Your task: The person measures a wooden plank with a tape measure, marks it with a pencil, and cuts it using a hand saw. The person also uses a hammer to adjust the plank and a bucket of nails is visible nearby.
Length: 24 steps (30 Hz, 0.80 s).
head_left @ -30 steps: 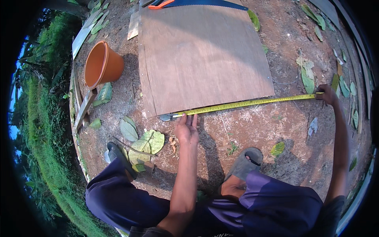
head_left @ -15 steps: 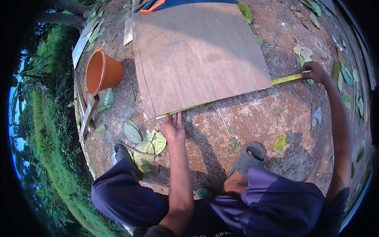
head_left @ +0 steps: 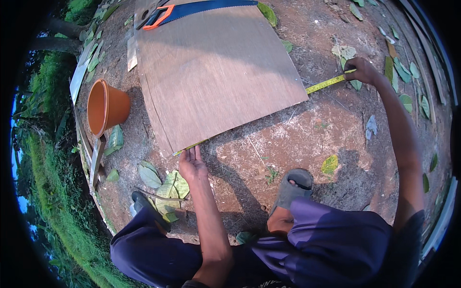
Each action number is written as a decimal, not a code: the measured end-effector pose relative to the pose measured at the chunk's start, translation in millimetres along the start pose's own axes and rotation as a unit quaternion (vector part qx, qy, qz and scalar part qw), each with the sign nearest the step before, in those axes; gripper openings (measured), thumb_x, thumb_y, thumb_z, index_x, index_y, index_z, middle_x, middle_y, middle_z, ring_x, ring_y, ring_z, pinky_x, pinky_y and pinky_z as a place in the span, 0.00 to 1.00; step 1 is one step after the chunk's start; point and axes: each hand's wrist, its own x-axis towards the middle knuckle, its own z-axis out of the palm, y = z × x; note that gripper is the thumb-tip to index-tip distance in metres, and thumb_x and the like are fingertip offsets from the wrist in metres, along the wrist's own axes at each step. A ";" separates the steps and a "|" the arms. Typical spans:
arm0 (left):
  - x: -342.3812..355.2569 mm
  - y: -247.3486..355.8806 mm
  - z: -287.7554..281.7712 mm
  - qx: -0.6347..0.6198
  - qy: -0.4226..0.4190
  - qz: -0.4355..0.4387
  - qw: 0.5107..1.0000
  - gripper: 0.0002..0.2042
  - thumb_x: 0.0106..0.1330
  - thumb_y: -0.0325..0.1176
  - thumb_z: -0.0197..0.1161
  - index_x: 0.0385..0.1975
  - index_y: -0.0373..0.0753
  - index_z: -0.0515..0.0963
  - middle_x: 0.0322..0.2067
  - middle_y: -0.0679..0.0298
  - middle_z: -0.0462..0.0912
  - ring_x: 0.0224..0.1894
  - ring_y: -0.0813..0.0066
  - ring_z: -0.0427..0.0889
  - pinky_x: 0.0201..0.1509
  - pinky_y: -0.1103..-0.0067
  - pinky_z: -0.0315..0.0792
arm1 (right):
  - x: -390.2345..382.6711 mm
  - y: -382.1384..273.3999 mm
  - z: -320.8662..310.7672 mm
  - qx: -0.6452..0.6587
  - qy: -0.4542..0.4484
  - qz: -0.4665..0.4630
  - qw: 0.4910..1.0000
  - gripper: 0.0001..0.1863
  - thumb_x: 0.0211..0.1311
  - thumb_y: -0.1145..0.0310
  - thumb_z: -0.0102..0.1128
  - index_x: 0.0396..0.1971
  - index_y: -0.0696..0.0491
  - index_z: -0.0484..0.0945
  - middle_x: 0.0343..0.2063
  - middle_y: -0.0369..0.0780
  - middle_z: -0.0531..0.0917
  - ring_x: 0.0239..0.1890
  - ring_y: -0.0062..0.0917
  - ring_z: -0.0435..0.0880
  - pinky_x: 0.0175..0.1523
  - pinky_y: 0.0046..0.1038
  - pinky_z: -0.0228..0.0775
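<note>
A brown plywood sheet [head_left: 216,77] lies flat on the ground in front of me. At its near left corner, my left hand [head_left: 193,165] is palm up, its fingers at the edge, holding the end of a yellow tape measure [head_left: 326,85]. The blade runs along the near edge, partly hidden by the sheet, and comes out past the right corner. Out there my right hand [head_left: 362,71] is closed around the tape; its case is hidden in the grip. A handsaw [head_left: 206,9] with a blue blade and orange-black handle rests on the sheet's far end.
An orange bucket [head_left: 115,110] stands left of the sheet, near a short wooden piece [head_left: 97,161]. Large leaves [head_left: 170,192] lie by my left foot. My right sandal [head_left: 293,189] is on the bare soil. Long boards [head_left: 420,53] line the right side; grass [head_left: 62,192] grows at the left.
The sheet, saw and bucket now sit further left and lower in the view, and more of the saw shows. Both hands still hold the tape along the near edge.
</note>
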 end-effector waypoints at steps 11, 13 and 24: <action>8.3 3.5 -6.1 -0.017 0.001 -0.015 1.000 0.12 0.76 0.27 0.52 0.49 0.22 0.68 0.51 0.49 0.76 0.59 0.53 0.78 0.71 0.60 0.77 | -13.6 -1.3 -13.2 -0.029 0.022 -0.002 0.999 0.23 0.50 0.51 0.74 0.40 0.53 0.86 0.42 0.46 0.87 0.46 0.41 0.86 0.51 0.41 0.77; 9.8 5.7 -6.7 -0.019 0.003 -0.016 1.000 0.11 0.76 0.27 0.52 0.49 0.23 0.68 0.51 0.50 0.76 0.58 0.54 0.78 0.71 0.61 0.77 | -16.6 -5.5 -12.4 -0.036 0.025 -0.006 0.999 0.23 0.50 0.51 0.74 0.41 0.53 0.87 0.41 0.46 0.88 0.46 0.41 0.86 0.51 0.41 0.77; 21.3 5.0 -16.2 -0.002 -0.034 -0.016 0.999 0.11 0.77 0.24 0.47 0.52 0.22 0.65 0.53 0.46 0.74 0.58 0.52 0.78 0.71 0.63 0.78 | -32.9 -17.7 -15.2 -0.047 0.028 0.012 0.998 0.23 0.53 0.51 0.73 0.41 0.53 0.86 0.43 0.47 0.87 0.48 0.41 0.86 0.53 0.41 0.77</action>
